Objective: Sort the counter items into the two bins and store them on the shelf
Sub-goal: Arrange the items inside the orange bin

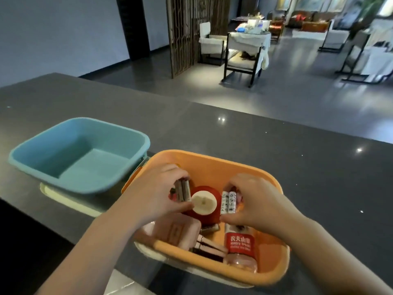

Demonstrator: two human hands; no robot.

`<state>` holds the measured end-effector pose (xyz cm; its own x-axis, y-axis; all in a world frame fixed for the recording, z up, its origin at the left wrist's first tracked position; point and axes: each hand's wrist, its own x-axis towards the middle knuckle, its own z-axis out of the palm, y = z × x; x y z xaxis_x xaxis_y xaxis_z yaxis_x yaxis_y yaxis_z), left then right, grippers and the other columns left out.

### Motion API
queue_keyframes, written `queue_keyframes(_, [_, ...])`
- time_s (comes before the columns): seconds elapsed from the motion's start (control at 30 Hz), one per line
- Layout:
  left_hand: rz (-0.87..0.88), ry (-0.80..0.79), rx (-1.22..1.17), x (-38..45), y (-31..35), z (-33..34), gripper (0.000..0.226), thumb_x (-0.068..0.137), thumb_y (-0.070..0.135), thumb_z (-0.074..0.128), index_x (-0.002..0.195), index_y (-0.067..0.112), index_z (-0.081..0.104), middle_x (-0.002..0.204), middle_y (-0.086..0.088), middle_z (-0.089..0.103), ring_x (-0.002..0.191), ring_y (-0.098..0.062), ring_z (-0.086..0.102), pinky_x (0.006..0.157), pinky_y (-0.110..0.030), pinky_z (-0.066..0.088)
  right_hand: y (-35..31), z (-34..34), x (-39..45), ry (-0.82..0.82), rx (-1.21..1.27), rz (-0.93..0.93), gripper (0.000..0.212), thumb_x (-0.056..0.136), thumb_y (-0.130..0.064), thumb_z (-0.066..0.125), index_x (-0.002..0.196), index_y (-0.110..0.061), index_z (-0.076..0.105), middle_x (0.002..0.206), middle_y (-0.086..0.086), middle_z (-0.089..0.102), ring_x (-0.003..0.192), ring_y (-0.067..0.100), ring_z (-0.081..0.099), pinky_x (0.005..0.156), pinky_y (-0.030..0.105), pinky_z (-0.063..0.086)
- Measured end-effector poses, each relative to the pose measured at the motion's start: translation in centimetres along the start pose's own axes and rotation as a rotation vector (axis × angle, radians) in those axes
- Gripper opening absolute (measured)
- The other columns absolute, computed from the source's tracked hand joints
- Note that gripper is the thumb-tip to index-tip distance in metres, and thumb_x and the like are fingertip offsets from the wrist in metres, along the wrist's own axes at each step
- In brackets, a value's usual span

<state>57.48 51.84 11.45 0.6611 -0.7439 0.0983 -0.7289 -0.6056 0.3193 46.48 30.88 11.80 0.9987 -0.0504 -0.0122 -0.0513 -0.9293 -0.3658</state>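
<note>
Two plastic bins side by side on a dark grey speckled stone counter [276, 158]. To the left, a teal square plastic bin [27, 158], tilted a little on a cream lid or tray [63, 201] that peeks out beneath its near edge. To the right and nearer, an orange rounded plastic bin [212, 162], touching the teal one at its left corner.

Both hands down inside the orange bin, apart from each other. Left hand [157, 192] curled round a pair of dark metallic cylindrical batteries [182, 190], gripped between thumb and fingers. Right hand [257, 207] pinching a pair of white printed cylindrical batteries [228, 202], thumb below and fingers above.

Between the two hands, a red round container with a pale cream disc top [204, 202], resting on the bin floor. Near the front wall — a pink rectangular box [176, 231], partly under the left wrist, and just beside it a dark striped flat item [210, 249], too blurred to make out. On the right, lying on its side below the right hand, a small clear plastic water bottle with a red label [240, 245].

Beyond the counter, a glossy grey floor with dark-framed armchairs with white cushions [242, 58] and a wooden lattice screen [187, 35].
</note>
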Motion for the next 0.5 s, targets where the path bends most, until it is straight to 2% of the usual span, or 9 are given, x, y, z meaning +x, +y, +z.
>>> queue_keyframes(0.13, [0.160, -0.090, -0.017, 2.9, -1.5, -0.3, 0.055, 0.068, 0.059, 0.071, 0.116, 0.038, 0.055, 0.109, 0.025, 0.052, 0.104, 0.003, 0.044, 0.094, -0.024, 0.041, -1.2, 1.4, -0.5, 0.050, 0.063, 0.205, 0.044, 0.056, -0.064, 0.072, 0.086, -0.036, 0.055, 0.083, -0.016, 0.058, 0.074, 0.001, 0.057, 0.063, 0.021, 0.052])
queue_keyframes(0.23, [0.267, -0.132, -0.003, 4.4, -2.9, -0.3, 0.053, 0.068, 0.061, 0.068, 0.114, 0.038, 0.056, 0.108, 0.023, 0.054, 0.103, 0.002, 0.046, 0.092, -0.027, 0.042, -2.3, 3.0, -0.5, -0.015, 0.160, 0.356, 0.045, 0.052, -0.067, 0.072, 0.078, -0.034, 0.057, 0.075, -0.013, 0.062, 0.068, 0.005, 0.059, 0.053, 0.017, 0.047])
queue_keyframes(0.4, [0.418, -0.223, 0.014, 5.6, -4.8, 0.4, 0.055, 0.071, 0.065, 0.062, 0.118, 0.037, 0.054, 0.112, 0.023, 0.053, 0.106, 0.002, 0.044, 0.094, -0.028, 0.041, -3.2, 4.9, 1.9, -0.195, 0.225, 0.660, 0.040, 0.058, -0.064, 0.075, 0.077, -0.031, 0.062, 0.074, -0.011, 0.066, 0.067, 0.006, 0.062, 0.052, 0.015, 0.048])
queue_keyframes(0.5, [0.475, -0.243, 0.024, 6.3, -5.6, 0.9, 0.055, 0.072, 0.063, 0.064, 0.120, 0.037, 0.054, 0.113, 0.022, 0.053, 0.107, 0.001, 0.043, 0.094, -0.028, 0.041, -3.2, 5.8, 3.1, -0.234, 0.169, 0.767, 0.042, 0.060, -0.067, 0.074, 0.081, -0.034, 0.059, 0.078, -0.012, 0.065, 0.069, 0.006, 0.062, 0.057, 0.017, 0.050])
